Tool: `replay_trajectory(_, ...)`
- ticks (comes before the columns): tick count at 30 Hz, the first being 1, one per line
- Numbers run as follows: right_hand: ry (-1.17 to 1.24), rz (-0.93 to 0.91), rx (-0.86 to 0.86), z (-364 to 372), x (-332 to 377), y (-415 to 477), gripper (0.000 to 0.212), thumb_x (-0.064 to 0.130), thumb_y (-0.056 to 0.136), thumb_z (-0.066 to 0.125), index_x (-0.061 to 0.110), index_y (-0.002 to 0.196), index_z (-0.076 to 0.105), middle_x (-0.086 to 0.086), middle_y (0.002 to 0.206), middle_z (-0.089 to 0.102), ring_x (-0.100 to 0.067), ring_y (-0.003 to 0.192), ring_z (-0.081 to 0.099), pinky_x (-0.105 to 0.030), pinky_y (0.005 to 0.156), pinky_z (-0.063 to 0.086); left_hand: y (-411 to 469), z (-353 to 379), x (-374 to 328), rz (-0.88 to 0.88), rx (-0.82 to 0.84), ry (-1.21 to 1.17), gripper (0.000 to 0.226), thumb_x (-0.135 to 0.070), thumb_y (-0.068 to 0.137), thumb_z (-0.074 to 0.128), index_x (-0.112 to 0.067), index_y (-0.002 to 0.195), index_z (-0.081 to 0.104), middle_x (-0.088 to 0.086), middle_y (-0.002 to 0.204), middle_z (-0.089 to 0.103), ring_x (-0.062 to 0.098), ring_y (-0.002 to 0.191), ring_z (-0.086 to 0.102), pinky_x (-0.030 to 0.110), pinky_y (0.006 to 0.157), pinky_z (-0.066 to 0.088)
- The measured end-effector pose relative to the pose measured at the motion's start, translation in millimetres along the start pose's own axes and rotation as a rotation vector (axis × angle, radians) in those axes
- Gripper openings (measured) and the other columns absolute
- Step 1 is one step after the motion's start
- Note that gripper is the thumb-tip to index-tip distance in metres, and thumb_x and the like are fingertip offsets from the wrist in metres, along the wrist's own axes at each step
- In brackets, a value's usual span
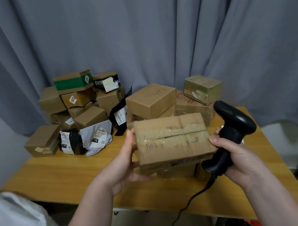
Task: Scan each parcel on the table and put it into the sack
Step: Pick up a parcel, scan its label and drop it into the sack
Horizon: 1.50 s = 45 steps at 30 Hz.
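— Okay, nearest first: the white sack [16, 223] sits at your lower left, beside the near-left corner of the wooden table [57, 175]. Can't see its mouth.

— Hands?

— Your left hand [125, 166] grips the left end of the cardboard box [171, 138], thumb up its side, fingers underneath. Your right hand [234, 156] is curled round the handle of the barcode scanner [230, 126]. The cable [185, 203] trails off the table's near edge.

— Where's the box exactly?

— In front of you, over the table, above another carton. Can't tell if it rests on that or hangs clear. One right fingertip may touch its right edge, unclear.

— Step?

— Scan step, I'd say. The face towards you shows only a taped seam and scribble, with no label visible. The scanner head sits off the box's right end, not over it.

— So next?

— You'd probably need to turn the box until a barcode shows, then aim the head at it. After that it goes left and down to the sack. A one-end grip could let it tip, so support it.

— Backlog?

— Plenty. There's a brown carton [150, 99] and a greenish box [202, 88] just behind. The poly mailers [94, 137] and the carton stack [77, 101] are far left, against the grey curtain [151, 26]. Looks early in the job.
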State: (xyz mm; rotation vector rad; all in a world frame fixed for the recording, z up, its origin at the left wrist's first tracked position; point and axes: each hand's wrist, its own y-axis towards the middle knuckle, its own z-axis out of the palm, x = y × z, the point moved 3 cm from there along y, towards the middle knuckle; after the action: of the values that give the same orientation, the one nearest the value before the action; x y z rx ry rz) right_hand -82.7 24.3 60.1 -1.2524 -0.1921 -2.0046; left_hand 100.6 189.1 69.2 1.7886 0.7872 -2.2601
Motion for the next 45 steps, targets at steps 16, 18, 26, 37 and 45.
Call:
replay_trajectory(16,-0.117,-0.034,-0.011,2,9,-1,0.017,0.022,0.073,0.072,0.018,0.089,0.068,-0.006,0.093,0.076,-0.031,0.101,0.067,-0.046,0.079,0.054,19,4,-3,0.234,-0.131,-0.219,0.091,-0.032,0.059,0.077,-0.031,0.143,0.04,0.003,0.133,0.06,0.021,0.109,0.065,0.032,0.07,0.057)
replay_trajectory(18,-0.114,-0.043,-0.032,0,9,1,0.013,0.022,0.072,0.073,0.021,0.084,0.07,-0.006,0.092,0.075,-0.032,0.101,0.066,-0.049,0.085,0.053,18,5,-4,0.274,-0.089,-0.152,0.098,-0.032,0.054,0.078,-0.039,0.143,0.038,-0.004,0.134,0.059,0.017,0.111,0.064,0.027,0.072,0.056)
replay_trajectory(26,-0.112,-0.068,-0.068,-7,4,14,0.025,0.014,0.059,0.078,0.022,0.077,0.064,-0.011,0.098,0.069,-0.033,0.103,0.062,-0.052,0.087,0.049,16,11,0,0.162,-0.05,-0.022,0.1,-0.016,0.069,0.077,-0.072,0.132,0.022,-0.014,0.127,0.063,0.02,0.112,0.062,0.049,0.096,0.049)
replay_trajectory(37,-0.189,-0.135,-0.053,1,12,15,0.022,0.001,0.079,0.069,0.013,0.095,0.061,-0.002,0.095,0.075,-0.023,0.091,0.068,-0.041,0.083,0.053,20,12,9,0.076,-0.165,-0.037,0.095,-0.027,0.061,0.079,-0.055,0.138,0.03,-0.007,0.11,0.072,0.026,0.101,0.069,0.044,0.068,0.057)
replay_trajectory(45,-0.29,-0.106,-0.087,0,30,9,0.023,0.019,0.085,0.07,0.019,0.107,0.063,-0.003,0.081,0.065,-0.014,0.065,0.058,-0.029,0.06,0.048,24,8,12,0.118,-0.358,-0.206,0.074,-0.011,0.081,0.07,-0.048,0.134,0.034,0.001,0.112,0.067,0.031,0.097,0.067,0.05,0.074,0.056)
